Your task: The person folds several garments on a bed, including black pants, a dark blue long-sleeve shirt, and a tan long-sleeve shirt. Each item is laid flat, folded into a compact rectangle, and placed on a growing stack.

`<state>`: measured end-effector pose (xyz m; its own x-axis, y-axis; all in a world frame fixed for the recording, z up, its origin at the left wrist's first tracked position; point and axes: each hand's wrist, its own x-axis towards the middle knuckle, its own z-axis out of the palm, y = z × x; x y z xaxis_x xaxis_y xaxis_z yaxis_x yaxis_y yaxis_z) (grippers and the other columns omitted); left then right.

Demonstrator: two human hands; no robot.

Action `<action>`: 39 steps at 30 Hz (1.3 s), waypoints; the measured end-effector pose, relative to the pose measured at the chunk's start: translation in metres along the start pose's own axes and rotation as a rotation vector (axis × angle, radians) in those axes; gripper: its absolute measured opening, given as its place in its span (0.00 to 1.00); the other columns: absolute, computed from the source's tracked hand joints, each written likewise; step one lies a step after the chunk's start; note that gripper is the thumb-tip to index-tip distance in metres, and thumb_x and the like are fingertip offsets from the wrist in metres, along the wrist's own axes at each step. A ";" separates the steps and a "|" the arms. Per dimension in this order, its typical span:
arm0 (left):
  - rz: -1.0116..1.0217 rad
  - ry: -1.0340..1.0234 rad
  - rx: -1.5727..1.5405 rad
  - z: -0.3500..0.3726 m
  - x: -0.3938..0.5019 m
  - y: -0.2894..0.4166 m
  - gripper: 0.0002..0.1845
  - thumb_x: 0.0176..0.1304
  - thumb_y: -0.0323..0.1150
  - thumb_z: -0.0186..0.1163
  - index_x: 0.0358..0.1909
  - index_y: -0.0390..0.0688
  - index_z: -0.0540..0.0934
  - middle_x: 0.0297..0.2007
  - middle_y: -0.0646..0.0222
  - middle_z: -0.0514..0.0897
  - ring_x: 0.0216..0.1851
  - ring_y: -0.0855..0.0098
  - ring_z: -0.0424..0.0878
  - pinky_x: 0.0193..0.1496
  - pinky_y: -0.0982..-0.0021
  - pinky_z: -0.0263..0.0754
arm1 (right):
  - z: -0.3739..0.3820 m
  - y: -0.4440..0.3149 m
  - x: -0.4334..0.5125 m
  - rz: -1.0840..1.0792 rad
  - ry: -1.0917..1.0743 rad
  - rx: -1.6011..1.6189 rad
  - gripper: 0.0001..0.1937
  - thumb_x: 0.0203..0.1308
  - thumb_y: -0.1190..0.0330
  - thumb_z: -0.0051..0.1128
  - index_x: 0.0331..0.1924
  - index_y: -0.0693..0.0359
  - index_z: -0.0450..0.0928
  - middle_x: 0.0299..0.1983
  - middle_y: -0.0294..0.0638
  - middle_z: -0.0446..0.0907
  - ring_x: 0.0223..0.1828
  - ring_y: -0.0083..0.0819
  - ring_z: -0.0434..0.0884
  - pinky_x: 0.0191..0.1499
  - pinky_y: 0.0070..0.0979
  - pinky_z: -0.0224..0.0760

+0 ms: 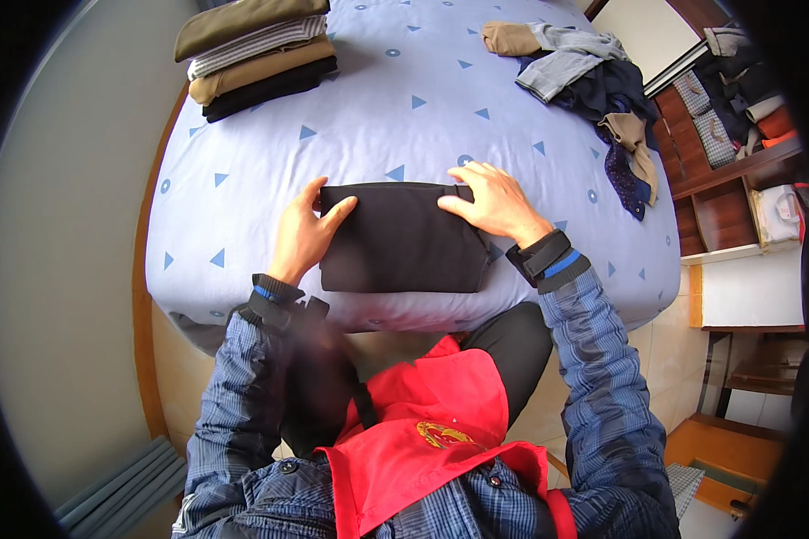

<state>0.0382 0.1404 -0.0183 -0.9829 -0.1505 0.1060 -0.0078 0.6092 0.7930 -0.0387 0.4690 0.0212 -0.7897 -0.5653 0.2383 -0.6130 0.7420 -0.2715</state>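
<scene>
A folded black garment [398,239] lies flat near the front edge of a bed [377,135], which has a light blue sheet with blue triangles. My left hand [307,232] holds its far left corner, the thumb on top and the fingers along the left side. At the far right corner, my right hand [495,199] has its thumb on the cloth and its fingers over the far edge. The undersides of both grips are hidden.
A stack of folded clothes [259,57] stands at the bed's far left. Rumpled clothes [586,87] lie at the far right, some hanging toward the edge. Wooden shelves [721,215] with clothing and bags line the right side. A pale wall [81,222] borders the left.
</scene>
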 end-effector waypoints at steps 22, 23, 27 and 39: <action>0.481 -0.092 0.701 0.056 -0.008 0.055 0.31 0.76 0.53 0.55 0.72 0.45 0.74 0.74 0.54 0.70 0.78 0.50 0.61 0.79 0.36 0.48 | 0.023 -0.045 0.009 -0.046 0.341 -0.317 0.29 0.70 0.53 0.59 0.66 0.65 0.73 0.69 0.53 0.73 0.75 0.55 0.66 0.71 0.59 0.59; 0.484 -0.102 0.693 0.059 -0.009 0.051 0.32 0.76 0.52 0.55 0.74 0.44 0.72 0.74 0.54 0.70 0.79 0.49 0.61 0.79 0.36 0.48 | 0.034 -0.062 0.006 -0.148 0.288 -0.352 0.33 0.72 0.47 0.55 0.69 0.65 0.71 0.71 0.55 0.71 0.76 0.54 0.65 0.74 0.58 0.56; 0.588 -0.100 0.709 0.056 -0.002 0.032 0.33 0.75 0.50 0.56 0.74 0.40 0.70 0.73 0.52 0.71 0.78 0.50 0.62 0.79 0.39 0.49 | 0.072 -0.063 0.001 -0.048 0.083 -0.111 0.40 0.74 0.39 0.48 0.73 0.67 0.67 0.74 0.57 0.70 0.77 0.54 0.65 0.78 0.58 0.50; 0.330 -0.185 0.619 0.026 0.008 0.004 0.41 0.79 0.60 0.47 0.76 0.34 0.65 0.77 0.48 0.65 0.81 0.50 0.57 0.81 0.40 0.45 | 0.050 0.002 -0.032 0.126 -0.103 -0.079 0.40 0.77 0.41 0.45 0.78 0.66 0.60 0.80 0.55 0.60 0.82 0.54 0.56 0.81 0.57 0.44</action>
<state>0.0256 0.1621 -0.0300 -0.9666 0.2182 0.1343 0.2458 0.9375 0.2464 -0.0155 0.4710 -0.0337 -0.8607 -0.4973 0.1090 -0.5087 0.8328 -0.2184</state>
